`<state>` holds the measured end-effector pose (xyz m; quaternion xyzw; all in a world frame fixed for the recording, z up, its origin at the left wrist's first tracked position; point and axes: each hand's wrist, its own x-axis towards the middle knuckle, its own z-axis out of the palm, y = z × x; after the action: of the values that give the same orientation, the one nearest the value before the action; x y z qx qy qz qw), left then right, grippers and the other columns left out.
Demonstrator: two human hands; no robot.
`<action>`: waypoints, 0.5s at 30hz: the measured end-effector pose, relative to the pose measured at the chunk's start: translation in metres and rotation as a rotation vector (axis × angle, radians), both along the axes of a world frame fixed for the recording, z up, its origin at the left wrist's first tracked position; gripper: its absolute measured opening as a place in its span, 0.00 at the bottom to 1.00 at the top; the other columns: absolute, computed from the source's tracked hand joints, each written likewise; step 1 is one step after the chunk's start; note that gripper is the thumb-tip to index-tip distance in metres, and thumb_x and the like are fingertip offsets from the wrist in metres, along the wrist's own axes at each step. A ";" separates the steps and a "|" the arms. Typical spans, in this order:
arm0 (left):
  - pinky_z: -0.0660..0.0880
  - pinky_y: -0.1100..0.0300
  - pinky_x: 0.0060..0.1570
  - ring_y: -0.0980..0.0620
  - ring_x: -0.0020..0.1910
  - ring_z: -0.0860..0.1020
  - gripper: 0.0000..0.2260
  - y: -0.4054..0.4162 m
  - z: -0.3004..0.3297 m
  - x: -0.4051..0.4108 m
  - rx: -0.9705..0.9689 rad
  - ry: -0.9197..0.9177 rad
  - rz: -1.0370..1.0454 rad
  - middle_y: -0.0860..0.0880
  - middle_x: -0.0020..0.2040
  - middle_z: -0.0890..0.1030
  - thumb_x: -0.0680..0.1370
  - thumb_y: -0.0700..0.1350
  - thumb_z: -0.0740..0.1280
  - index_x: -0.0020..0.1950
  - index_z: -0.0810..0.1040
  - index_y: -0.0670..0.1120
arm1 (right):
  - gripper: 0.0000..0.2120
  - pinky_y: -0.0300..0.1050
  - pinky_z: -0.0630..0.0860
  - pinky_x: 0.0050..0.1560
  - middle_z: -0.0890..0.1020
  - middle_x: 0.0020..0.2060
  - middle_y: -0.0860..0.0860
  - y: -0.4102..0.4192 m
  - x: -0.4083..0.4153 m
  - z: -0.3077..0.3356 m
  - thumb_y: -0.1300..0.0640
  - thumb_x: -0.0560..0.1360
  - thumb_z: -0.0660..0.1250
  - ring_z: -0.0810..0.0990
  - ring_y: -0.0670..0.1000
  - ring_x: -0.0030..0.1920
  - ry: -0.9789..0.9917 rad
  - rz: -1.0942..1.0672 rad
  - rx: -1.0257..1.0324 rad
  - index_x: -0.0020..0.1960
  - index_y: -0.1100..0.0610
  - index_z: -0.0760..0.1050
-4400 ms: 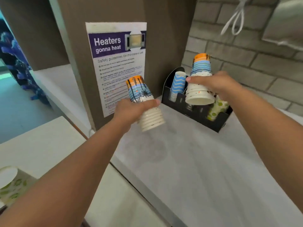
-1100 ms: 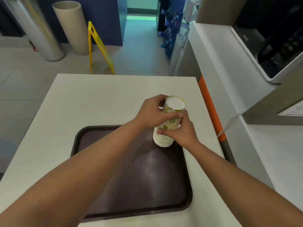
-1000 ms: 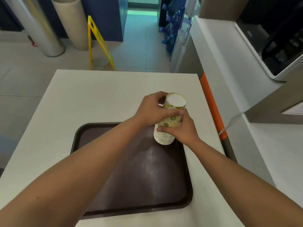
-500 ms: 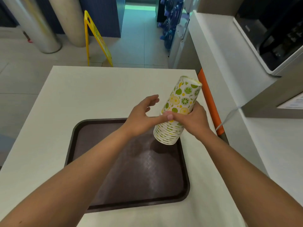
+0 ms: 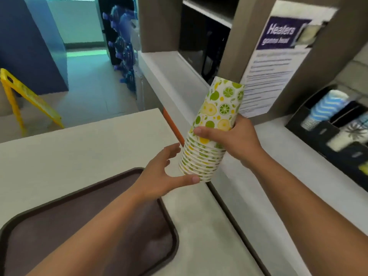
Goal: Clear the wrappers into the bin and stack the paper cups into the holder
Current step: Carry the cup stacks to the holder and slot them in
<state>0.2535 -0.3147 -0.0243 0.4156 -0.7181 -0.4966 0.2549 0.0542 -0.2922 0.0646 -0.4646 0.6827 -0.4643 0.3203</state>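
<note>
Head view: the right hand (image 5: 237,140) has its fingers curled round the middle of a nested stack of upside-down white paper cups printed with green and yellow citrus slices (image 5: 213,128), carrying it tilted in the air above the gap between the pale desk (image 5: 79,148) and the white counter (image 5: 278,176) to the right. The left hand (image 5: 161,174) holds nothing; its fingers are spread and relaxed, the thumb just touching the lowest rims of the stack. A dark brown plastic tray (image 5: 59,236) lies on the desk below the left forearm.

The black compartmented cup holder (image 5: 326,134) stands on the counter at the right edge, well apart from the stack, with a blue-and-white wavy cup stack (image 5: 322,110) already in one slot and another, blurred stack beside it.

Risks, as I judge them: the grip sits mid-stack, so the lower cups hang by friction only and could slide off on the way across; the tilt adds to that. At the holder, a rim may catch on a divider or knock the neighbouring stacks.

A white wall notice (image 5: 276,56) has a purple header reading "Heaters gonna heat"; its smaller print is too blurred to read.
</note>
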 end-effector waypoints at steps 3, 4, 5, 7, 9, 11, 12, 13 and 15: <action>0.65 0.66 0.64 0.69 0.66 0.69 0.38 0.011 0.011 -0.053 -0.032 -0.007 -0.160 0.68 0.65 0.72 0.60 0.66 0.78 0.66 0.65 0.66 | 0.39 0.50 0.82 0.53 0.84 0.51 0.43 0.028 -0.053 0.020 0.38 0.49 0.81 0.83 0.46 0.51 0.009 -0.128 -0.017 0.58 0.49 0.78; 0.66 0.66 0.64 0.68 0.66 0.69 0.38 0.016 0.015 -0.073 -0.044 -0.015 -0.213 0.69 0.65 0.72 0.60 0.67 0.77 0.66 0.66 0.67 | 0.40 0.50 0.82 0.53 0.84 0.52 0.43 0.038 -0.071 0.027 0.37 0.49 0.81 0.83 0.46 0.52 0.009 -0.173 -0.020 0.59 0.49 0.77; 0.66 0.64 0.65 0.67 0.67 0.70 0.39 0.019 0.017 -0.095 -0.056 -0.025 -0.266 0.68 0.66 0.72 0.60 0.69 0.76 0.68 0.66 0.66 | 0.40 0.50 0.81 0.54 0.84 0.52 0.44 0.048 -0.090 0.032 0.37 0.49 0.81 0.83 0.46 0.52 0.006 -0.217 -0.029 0.59 0.49 0.78; 0.67 0.59 0.67 0.63 0.68 0.69 0.43 0.024 0.023 -0.138 -0.086 -0.064 -0.360 0.64 0.70 0.70 0.59 0.72 0.74 0.71 0.65 0.63 | 0.38 0.50 0.81 0.55 0.84 0.52 0.44 0.067 -0.128 0.044 0.39 0.50 0.82 0.83 0.46 0.52 0.013 -0.300 -0.052 0.57 0.49 0.79; 0.67 0.58 0.67 0.61 0.68 0.69 0.46 0.026 0.030 -0.180 -0.125 -0.122 -0.441 0.61 0.72 0.69 0.59 0.74 0.72 0.73 0.64 0.60 | 0.34 0.50 0.81 0.55 0.85 0.51 0.43 0.088 -0.166 0.057 0.40 0.52 0.82 0.84 0.46 0.51 0.031 -0.378 -0.069 0.56 0.48 0.79; 0.67 0.61 0.65 0.61 0.68 0.68 0.50 0.029 0.039 -0.220 -0.151 -0.155 -0.495 0.59 0.73 0.68 0.58 0.75 0.72 0.75 0.62 0.58 | 0.32 0.48 0.82 0.52 0.85 0.50 0.43 0.108 -0.204 0.069 0.40 0.53 0.82 0.84 0.44 0.49 0.059 -0.453 -0.093 0.55 0.48 0.81; 0.66 0.62 0.64 0.62 0.67 0.68 0.50 0.030 0.044 -0.239 -0.154 -0.156 -0.513 0.59 0.73 0.68 0.58 0.73 0.73 0.76 0.61 0.57 | 0.30 0.45 0.82 0.50 0.85 0.49 0.43 0.117 -0.223 0.075 0.41 0.55 0.82 0.84 0.43 0.48 0.074 -0.493 -0.099 0.53 0.49 0.81; 0.65 0.64 0.63 0.63 0.66 0.67 0.50 0.032 0.048 -0.258 -0.158 -0.151 -0.530 0.58 0.73 0.68 0.60 0.71 0.74 0.77 0.61 0.57 | 0.27 0.43 0.81 0.48 0.85 0.47 0.42 0.127 -0.242 0.082 0.42 0.56 0.82 0.84 0.43 0.48 0.086 -0.532 -0.107 0.51 0.49 0.81; 0.62 0.66 0.61 0.63 0.65 0.65 0.48 0.036 0.057 -0.296 -0.177 -0.140 -0.561 0.57 0.74 0.67 0.62 0.66 0.76 0.77 0.60 0.55 | 0.24 0.42 0.80 0.47 0.85 0.46 0.43 0.142 -0.280 0.095 0.43 0.57 0.82 0.84 0.44 0.47 0.096 -0.606 -0.118 0.49 0.50 0.81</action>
<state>-0.0423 -0.2787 0.0323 0.2103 -0.8613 -0.4531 0.0927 -0.2256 -0.1499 0.1595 -0.2791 0.7762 -0.5551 0.1069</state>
